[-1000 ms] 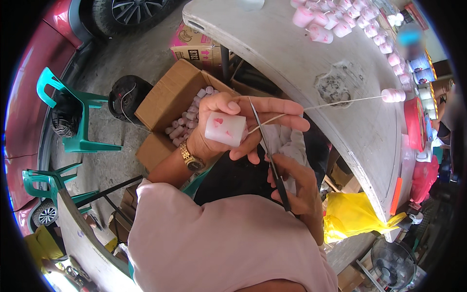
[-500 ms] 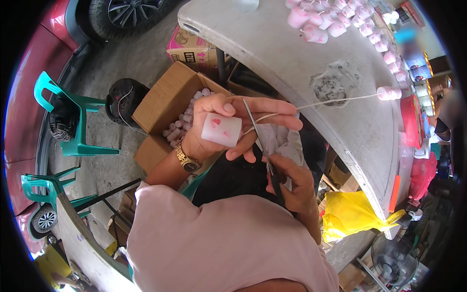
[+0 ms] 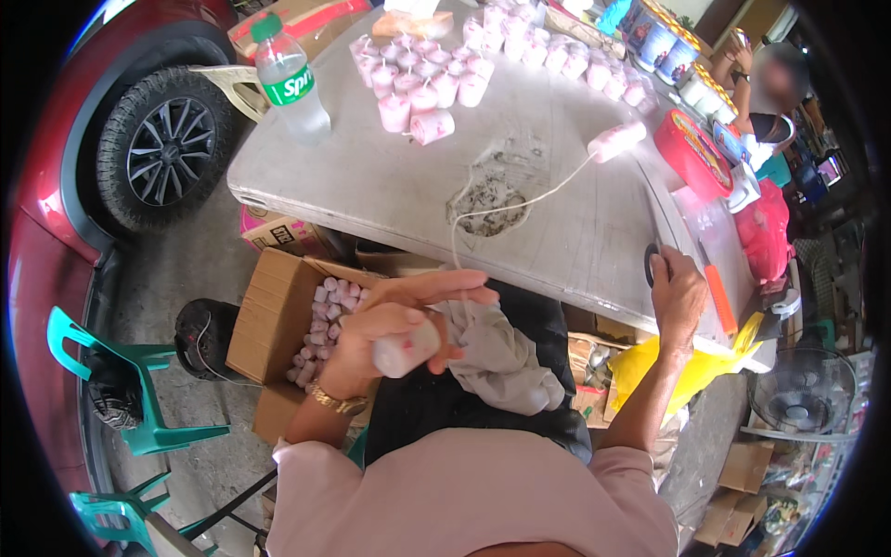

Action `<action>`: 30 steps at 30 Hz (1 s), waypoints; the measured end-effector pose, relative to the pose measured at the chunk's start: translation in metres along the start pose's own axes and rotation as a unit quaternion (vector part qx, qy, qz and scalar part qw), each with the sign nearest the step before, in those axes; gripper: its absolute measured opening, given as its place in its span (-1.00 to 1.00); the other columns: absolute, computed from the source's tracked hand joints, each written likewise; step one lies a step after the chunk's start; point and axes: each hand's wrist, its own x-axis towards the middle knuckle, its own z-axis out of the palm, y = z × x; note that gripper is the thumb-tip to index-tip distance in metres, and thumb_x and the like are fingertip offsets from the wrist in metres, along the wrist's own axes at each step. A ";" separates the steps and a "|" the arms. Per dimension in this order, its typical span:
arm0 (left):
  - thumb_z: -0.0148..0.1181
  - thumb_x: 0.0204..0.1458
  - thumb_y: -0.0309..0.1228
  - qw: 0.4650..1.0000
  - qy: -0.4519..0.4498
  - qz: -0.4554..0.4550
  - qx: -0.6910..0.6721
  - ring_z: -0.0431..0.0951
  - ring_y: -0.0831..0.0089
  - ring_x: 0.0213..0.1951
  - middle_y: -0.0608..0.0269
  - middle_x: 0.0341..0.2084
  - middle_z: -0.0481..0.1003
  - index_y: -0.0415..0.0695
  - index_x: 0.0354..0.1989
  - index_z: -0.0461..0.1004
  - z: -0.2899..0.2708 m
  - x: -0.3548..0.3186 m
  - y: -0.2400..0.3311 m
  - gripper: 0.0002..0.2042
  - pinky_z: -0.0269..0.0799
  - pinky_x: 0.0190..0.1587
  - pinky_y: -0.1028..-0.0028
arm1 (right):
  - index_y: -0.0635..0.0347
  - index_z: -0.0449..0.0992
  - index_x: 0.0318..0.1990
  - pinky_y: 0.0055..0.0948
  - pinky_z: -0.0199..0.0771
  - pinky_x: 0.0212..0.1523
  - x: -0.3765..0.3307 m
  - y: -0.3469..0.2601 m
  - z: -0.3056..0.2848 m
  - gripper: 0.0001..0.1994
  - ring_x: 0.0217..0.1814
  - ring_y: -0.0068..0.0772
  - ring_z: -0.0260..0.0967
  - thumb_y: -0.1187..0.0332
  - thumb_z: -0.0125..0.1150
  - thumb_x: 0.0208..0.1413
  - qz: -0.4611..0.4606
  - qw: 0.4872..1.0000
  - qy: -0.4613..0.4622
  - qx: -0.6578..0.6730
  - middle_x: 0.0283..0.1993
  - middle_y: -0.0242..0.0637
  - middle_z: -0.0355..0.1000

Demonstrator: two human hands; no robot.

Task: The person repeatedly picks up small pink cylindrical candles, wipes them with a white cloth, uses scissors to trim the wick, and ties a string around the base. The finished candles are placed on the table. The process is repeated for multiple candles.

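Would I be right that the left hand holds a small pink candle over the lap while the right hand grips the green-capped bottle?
Not quite. In the head view the left hand does hold the small pink candle over the lap, but the right hand rests at the table edge; the green-capped bottle stands untouched at the far corner.

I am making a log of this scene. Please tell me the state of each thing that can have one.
Left hand: closed on a pink candle.
Right hand: resting on the table edge beside a dark round thing, nothing visibly held.
White string: lying slack across the table.
Cardboard box: open, pink candles inside.
Plastic bottle: upright, cap on.
Grey cloth: crumpled on the lap.
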 end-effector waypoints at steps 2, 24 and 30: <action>0.04 -0.28 -0.12 0.999 0.002 0.022 0.029 0.53 0.40 -0.63 -0.25 -0.05 0.51 -0.42 0.17 0.37 0.015 0.013 0.000 -0.22 0.59 -0.37 0.42 | 0.19 0.56 -0.06 -0.17 0.49 -0.16 0.006 -0.009 0.003 -0.72 -0.15 -0.03 0.52 0.45 0.22 0.04 -0.068 0.996 0.060 -0.013 -0.10 -0.08 0.53; 0.08 -0.09 -0.48 0.869 0.029 0.188 0.456 0.43 0.42 -0.20 0.17 -0.10 0.33 -0.15 0.05 0.43 -0.012 0.209 0.049 -0.57 0.46 -0.20 0.44 | 0.31 0.55 -0.33 -0.59 0.31 -0.42 -0.042 -0.064 0.014 -0.80 -0.46 -0.58 0.35 0.36 0.15 0.27 -0.101 0.809 -0.171 0.554 -0.47 -0.35 0.41; 0.18 -0.07 -0.44 0.546 0.087 0.364 0.750 0.43 0.18 0.06 0.06 0.15 0.24 -0.01 -0.01 0.49 -0.039 0.282 0.048 -0.63 0.21 0.14 0.01 | 0.32 0.57 -0.34 -0.59 0.30 -0.45 -0.043 -0.066 0.012 -0.78 -0.47 -0.57 0.36 0.34 0.17 0.26 -0.093 0.813 -0.172 0.548 -0.50 -0.33 0.42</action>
